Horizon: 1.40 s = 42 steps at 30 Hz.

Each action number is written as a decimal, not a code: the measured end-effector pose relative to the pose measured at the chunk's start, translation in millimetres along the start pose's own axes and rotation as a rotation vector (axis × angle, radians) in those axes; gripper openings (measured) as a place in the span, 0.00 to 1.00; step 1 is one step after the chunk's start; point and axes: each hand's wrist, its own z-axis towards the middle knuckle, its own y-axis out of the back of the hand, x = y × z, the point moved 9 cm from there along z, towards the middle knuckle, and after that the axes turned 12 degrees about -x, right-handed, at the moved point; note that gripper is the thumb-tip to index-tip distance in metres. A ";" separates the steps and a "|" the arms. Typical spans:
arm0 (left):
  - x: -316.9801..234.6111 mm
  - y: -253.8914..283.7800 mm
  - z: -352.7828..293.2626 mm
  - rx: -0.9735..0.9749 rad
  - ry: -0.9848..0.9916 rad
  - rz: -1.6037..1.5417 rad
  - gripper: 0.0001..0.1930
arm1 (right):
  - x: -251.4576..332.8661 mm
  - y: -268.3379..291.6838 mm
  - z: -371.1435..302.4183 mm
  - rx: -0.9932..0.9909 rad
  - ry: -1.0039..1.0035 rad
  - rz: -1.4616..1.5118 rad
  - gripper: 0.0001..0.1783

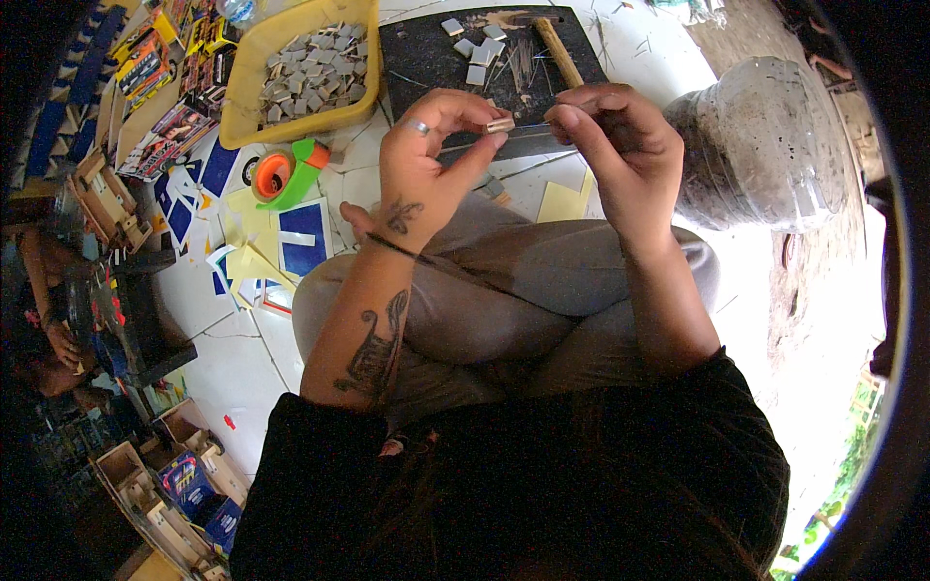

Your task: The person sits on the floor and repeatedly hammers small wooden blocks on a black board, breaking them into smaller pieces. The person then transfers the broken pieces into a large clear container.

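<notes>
My left hand point(431, 150), with a ring on one finger, pinches a small wooden block point(500, 125) between thumb and fingertips. A short gap to its right, my right hand point(630, 145) has thumb and fingers pressed together; whatever is between them is too small to make out. Beyond both hands lies a black board point(412, 44). On it are several small grey-topped blocks point(479, 58), a scatter of thin nails point(524, 66), and a hammer point(559, 53) with a wooden handle. A yellow basin point(239, 102) full of similar blocks stands to the left of the board.
Left of my knees are an orange-and-green tape dispenser point(281, 176) and paper or sticker scraps point(257, 261). A large cloudy plastic container point(756, 145) stands at right. Wooden toy-like bodies point(107, 203) line the left side, where another person's hand point(63, 344) shows.
</notes>
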 end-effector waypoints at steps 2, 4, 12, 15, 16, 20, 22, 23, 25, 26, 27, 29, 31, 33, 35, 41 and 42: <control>14.9 5.3 1.9 -0.043 0.013 0.177 0.14 | -10.8 -2.0 2.2 -0.004 0.010 -0.124 0.05; 32.5 11.9 5.2 -0.088 0.021 0.427 0.13 | -26.2 -5.8 5.9 0.008 -0.015 -0.213 0.06; 67.5 27.9 6.1 -0.108 -0.043 0.795 0.07 | -55.8 -16.5 22.3 0.161 -0.042 -0.534 0.07; 66.0 29.9 4.4 -0.145 -0.090 0.822 0.07 | -62.3 -32.9 30.2 0.228 0.053 -0.558 0.07; 70.3 31.9 3.7 -0.147 -0.038 0.787 0.07 | -67.2 -38.3 31.3 0.245 0.074 -0.581 0.07; 73.9 33.5 3.6 -0.136 -0.015 0.776 0.09 | -80.8 -51.5 28.8 0.278 0.104 -0.556 0.07; 72.7 32.4 3.8 -0.117 -0.054 0.817 0.10 | -81.7 -56.7 25.1 0.294 0.133 -0.552 0.07; 74.0 32.0 4.4 -0.110 -0.053 0.823 0.10 | -84.7 -57.4 23.2 0.300 0.114 -0.583 0.07; 76.1 32.0 4.6 -0.112 -0.051 0.840 0.08 | -83.4 -61.0 20.8 0.316 0.147 -0.602 0.07; 76.7 32.4 4.5 -0.123 -0.050 0.849 0.07 | -84.4 -61.1 20.9 0.311 0.148 -0.633 0.07; 77.1 33.2 4.5 -0.133 -0.050 0.859 0.05 | -84.2 -61.7 21.1 0.308 0.165 -0.650 0.07; 76.5 32.0 5.0 -0.130 -0.073 0.859 0.05 | -84.7 -62.5 21.8 0.305 0.195 -0.661 0.07; 76.3 31.3 5.2 -0.125 -0.078 0.850 0.05 | -85.8 -62.4 22.4 0.302 0.220 -0.649 0.07; 76.7 31.7 5.5 -0.125 -0.064 0.829 0.05 | -91.3 -61.7 22.7 0.315 0.185 -0.637 0.07; 77.3 31.6 5.5 -0.121 -0.049 0.839 0.05 | -92.6 -62.1 23.2 0.326 0.174 -0.624 0.07; 76.2 31.8 4.6 -0.126 -0.054 0.841 0.05 | -82.1 -71.7 25.3 0.405 0.265 -0.673 0.06; 75.9 32.1 4.5 -0.130 -0.056 0.834 0.05 | -82.2 -73.9 24.6 0.434 0.274 -0.679 0.06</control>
